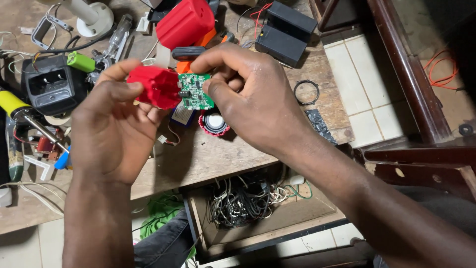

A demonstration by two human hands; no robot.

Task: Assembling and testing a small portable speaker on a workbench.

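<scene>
My left hand (pixel 116 126) gripped a small red ribbed plastic housing (pixel 154 87) above the worn wooden workbench (pixel 223 154). My right hand (pixel 248 99) pinched a green rectangular circuit board (pixel 195 92) between thumb and fingers, its edge touching the housing. Below the board, on the bench, lay a round red-rimmed speaker (pixel 214 124). Right of the board lay a black rubber ring (pixel 306 92).

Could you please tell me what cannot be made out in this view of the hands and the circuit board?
- Head view: the green circuit board is partly hidden by the right hand; its parts are too small.
- The red housing is partly covered by the left hand.
- The blue-labelled part below is mostly hidden by both.
</scene>
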